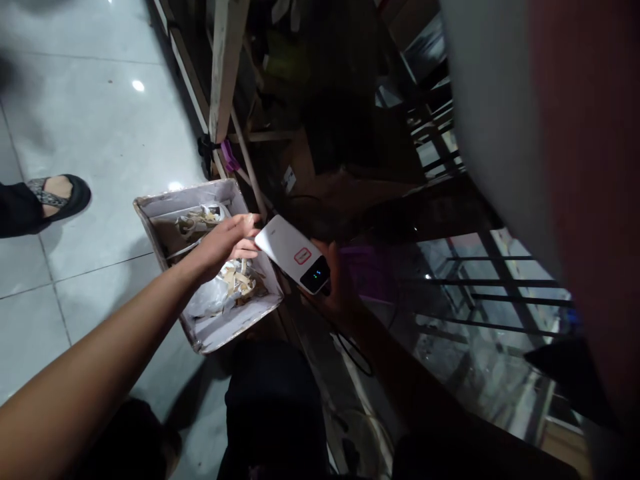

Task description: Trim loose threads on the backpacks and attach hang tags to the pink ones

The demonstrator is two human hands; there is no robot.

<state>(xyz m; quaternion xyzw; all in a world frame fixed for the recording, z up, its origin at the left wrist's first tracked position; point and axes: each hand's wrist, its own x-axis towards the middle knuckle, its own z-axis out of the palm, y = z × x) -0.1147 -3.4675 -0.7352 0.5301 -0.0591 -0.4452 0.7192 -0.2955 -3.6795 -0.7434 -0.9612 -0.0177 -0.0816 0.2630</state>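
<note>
A white power bank point(291, 252) with a small dark lit display and a red-outlined mark lies tilted in my right hand point(333, 290). My right fingers and thumb wrap round its display end. My left hand point(227, 243) reaches over the box with fingers stretched out and slightly apart. Its fingertips are close to the far end of the power bank; whether they touch it I cannot tell. A dark cable point(357, 360) loops below my right hand, and where it leads is hidden in shadow.
Below my left hand an open cardboard box point(237, 319) holds scraps and plastic. A wooden frame point(227, 73) with a purple tie point(230, 157) stands beyond it. Another person's foot point(57, 193) rests on the tiled floor at left. Dark metal racks point(500, 300) are at right.
</note>
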